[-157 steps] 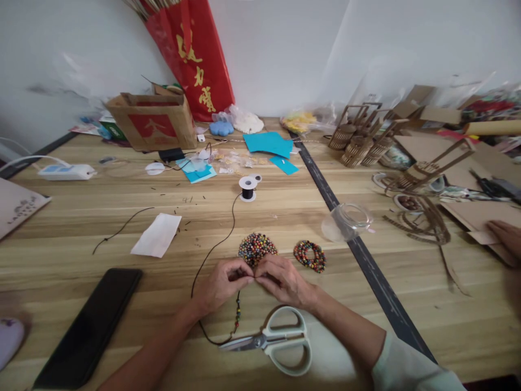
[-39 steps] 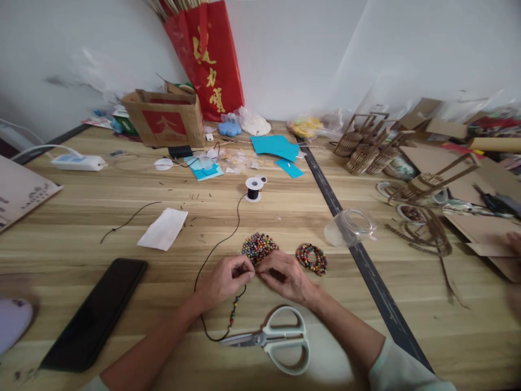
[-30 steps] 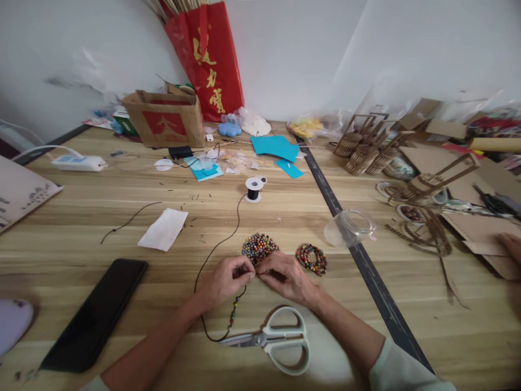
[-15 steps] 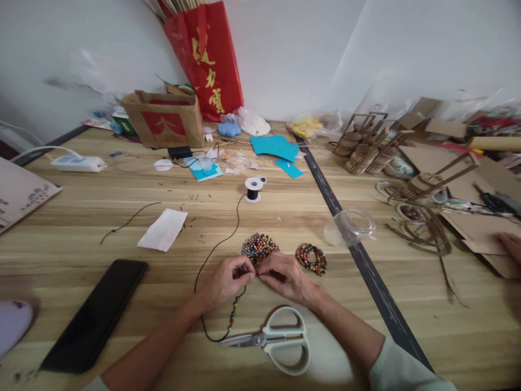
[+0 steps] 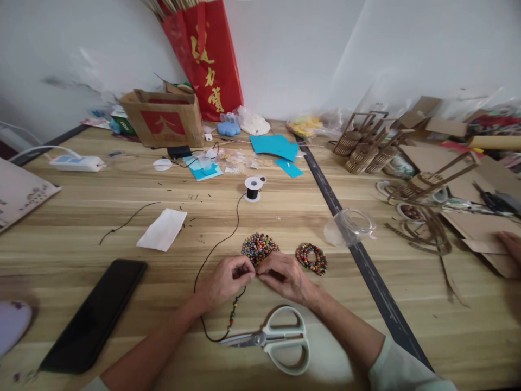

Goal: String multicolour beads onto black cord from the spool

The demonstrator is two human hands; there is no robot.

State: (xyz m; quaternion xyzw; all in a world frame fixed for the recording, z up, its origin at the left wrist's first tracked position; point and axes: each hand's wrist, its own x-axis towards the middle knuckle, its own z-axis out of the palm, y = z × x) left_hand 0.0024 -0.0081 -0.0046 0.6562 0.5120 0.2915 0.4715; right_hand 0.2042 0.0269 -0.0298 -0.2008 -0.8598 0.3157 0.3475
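Note:
My left hand pinches a black cord, whose end near the fingertips is partly hidden. Several coloured beads are strung on the cord below that hand. My right hand is closed in a pinch, its fingertips almost meeting the left ones; what it holds is too small to make out. Just beyond both hands lies a heap of multicoloured beads. A beaded bracelet rests to the right. The cord runs back to a spool. Scissors with pale handles lie between my forearms.
A phone and white paper lie at left. To the right stand a clear plastic container and small woven baskets. Blue cards and a paper bag are behind. Another person's hand shows at the right edge.

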